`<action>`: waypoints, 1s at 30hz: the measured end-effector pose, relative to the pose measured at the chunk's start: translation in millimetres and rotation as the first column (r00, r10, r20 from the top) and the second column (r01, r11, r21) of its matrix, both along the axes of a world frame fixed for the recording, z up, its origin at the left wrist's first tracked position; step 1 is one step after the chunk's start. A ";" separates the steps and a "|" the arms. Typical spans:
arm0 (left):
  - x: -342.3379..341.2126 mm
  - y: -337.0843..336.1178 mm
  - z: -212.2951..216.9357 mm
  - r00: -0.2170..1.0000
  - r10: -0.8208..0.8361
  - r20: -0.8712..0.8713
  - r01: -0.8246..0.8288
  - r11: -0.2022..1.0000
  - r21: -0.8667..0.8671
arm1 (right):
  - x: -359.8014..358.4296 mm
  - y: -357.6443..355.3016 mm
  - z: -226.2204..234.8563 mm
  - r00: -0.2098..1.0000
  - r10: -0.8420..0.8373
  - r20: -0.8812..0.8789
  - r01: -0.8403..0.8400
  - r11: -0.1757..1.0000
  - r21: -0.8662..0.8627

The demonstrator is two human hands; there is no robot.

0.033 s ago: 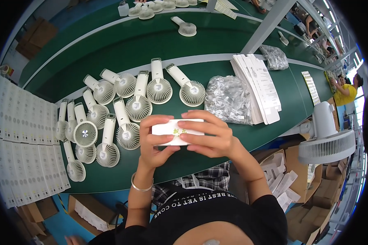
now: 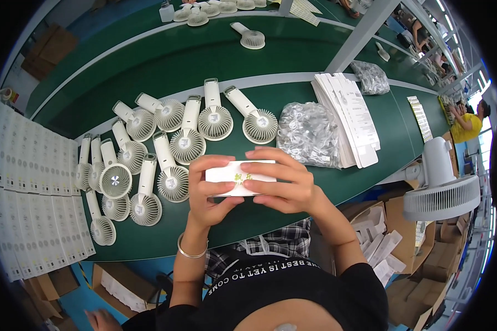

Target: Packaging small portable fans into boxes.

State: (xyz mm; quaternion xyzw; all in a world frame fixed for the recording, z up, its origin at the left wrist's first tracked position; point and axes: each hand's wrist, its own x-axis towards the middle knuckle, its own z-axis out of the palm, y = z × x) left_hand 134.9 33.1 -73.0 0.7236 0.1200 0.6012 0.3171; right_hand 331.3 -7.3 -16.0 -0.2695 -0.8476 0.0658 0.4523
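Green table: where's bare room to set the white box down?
Bare green table lies under both hands, along the near edge, and right of the flat cartons. Crowded: handheld fans at left, bagged parts right of them. Left hand and right hand grip the white box.

Small white box (image 2: 238,177) held in both hands over the green table, stack of flat white cartons (image 2: 348,117) right of clear crinkly bags (image 2: 308,133), white label sheets (image 2: 25,193) at left, brown cardboard boxes (image 2: 431,259) lower right.
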 end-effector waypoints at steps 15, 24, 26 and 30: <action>16.4 -14.6 -6.6 0.975 0.114 0.190 -0.107 0.993 -0.043 | -30.5 -9.2 -18.5 0.962 -0.168 -0.217 0.186 0.980 0.065; 17.7 -17.2 -7.0 0.973 0.113 0.203 -0.100 0.992 -0.070 | -29.6 -9.5 -24.9 0.956 -0.086 -0.280 0.106 0.993 0.057; 17.8 -17.4 -5.5 0.973 0.112 0.201 -0.100 0.992 -0.071 | -29.2 -9.7 -25.0 0.955 -0.081 -0.286 0.099 0.994 0.048; 16.4 -14.8 -6.9 0.976 0.104 0.193 -0.093 0.993 -0.066 | -27.5 -10.8 -25.8 0.955 -0.093 -0.281 0.100 0.995 0.011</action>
